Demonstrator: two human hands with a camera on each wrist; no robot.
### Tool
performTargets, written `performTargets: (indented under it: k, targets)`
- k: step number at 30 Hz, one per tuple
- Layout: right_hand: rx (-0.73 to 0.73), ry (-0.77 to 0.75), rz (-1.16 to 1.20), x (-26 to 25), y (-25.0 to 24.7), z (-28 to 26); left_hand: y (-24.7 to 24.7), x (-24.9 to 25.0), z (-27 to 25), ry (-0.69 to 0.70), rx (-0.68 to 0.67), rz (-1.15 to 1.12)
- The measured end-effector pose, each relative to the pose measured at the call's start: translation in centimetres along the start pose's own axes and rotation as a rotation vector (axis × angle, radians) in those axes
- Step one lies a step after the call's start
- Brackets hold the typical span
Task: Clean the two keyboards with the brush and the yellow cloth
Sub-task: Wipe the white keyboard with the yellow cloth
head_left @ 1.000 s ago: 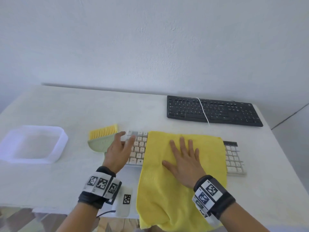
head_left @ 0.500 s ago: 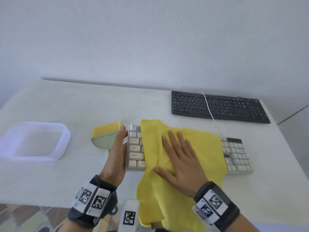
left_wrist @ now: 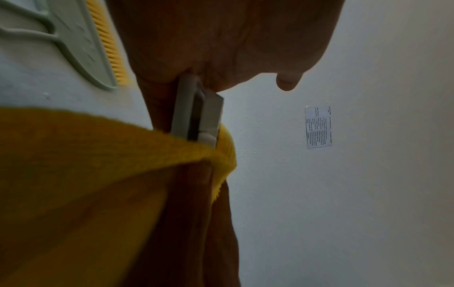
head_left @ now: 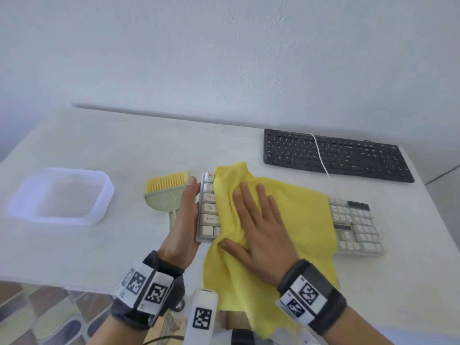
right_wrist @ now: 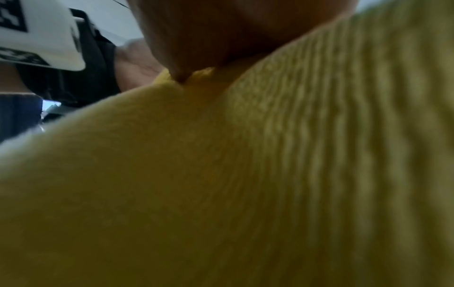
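A beige keyboard (head_left: 358, 230) lies near the table's front edge, its middle hidden under the yellow cloth (head_left: 298, 215). My right hand (head_left: 258, 220) lies flat with spread fingers on the cloth's left part, pressing it onto the keys. My left hand (head_left: 185, 215) stands on edge with straight fingers against the keyboard's left end. The left wrist view shows the keyboard's end (left_wrist: 186, 110) meeting my palm (left_wrist: 221, 38) above the cloth (left_wrist: 73, 174). The cloth (right_wrist: 221, 174) fills the right wrist view. The brush (head_left: 166, 192), green with yellow bristles, lies just left of my left hand. A black keyboard (head_left: 336, 155) sits at the back right.
A translucent white tub (head_left: 107, 195) stands at the left of the white table (head_left: 149, 145). A thin white cable (head_left: 321, 158) crosses the black keyboard toward the beige one. The cloth's lower part hangs over the table's front edge. A wall rises behind the table.
My right hand has slid the cloth leftward over the beige keyboard, bunching it near the left keys. My left hand left the keys and now stands against the keyboard's left end.
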State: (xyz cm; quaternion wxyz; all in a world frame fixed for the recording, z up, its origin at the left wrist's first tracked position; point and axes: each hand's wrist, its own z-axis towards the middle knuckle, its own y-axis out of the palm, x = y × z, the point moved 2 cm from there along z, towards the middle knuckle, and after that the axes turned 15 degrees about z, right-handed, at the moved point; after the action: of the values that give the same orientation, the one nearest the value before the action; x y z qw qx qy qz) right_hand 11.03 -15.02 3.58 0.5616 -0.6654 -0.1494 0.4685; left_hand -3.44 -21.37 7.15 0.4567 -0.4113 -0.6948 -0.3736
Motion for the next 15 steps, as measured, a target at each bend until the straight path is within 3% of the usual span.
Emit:
performTargets:
  k: [3, 6, 10, 15]
  targets:
    - [0.011, -0.037, 0.000, -0.4, 0.1, 0.1, -0.3, -0.2, 0.0, -0.012, 0.020, -0.022]
    - [-0.014, -0.045, -0.014, 2.4, -1.1, -1.4, -0.7, -0.4, 0.0, -0.026, 0.024, -0.034]
    - [-0.084, 0.043, -0.070, 6.4, -2.3, -3.9, -0.7, -0.5, 0.0, -0.038, 0.026, -0.034]
    - [-0.041, 0.047, -0.014, 2.6, -0.6, -2.1, -0.3, -0.5, -0.2, -0.023, 0.008, -0.004]
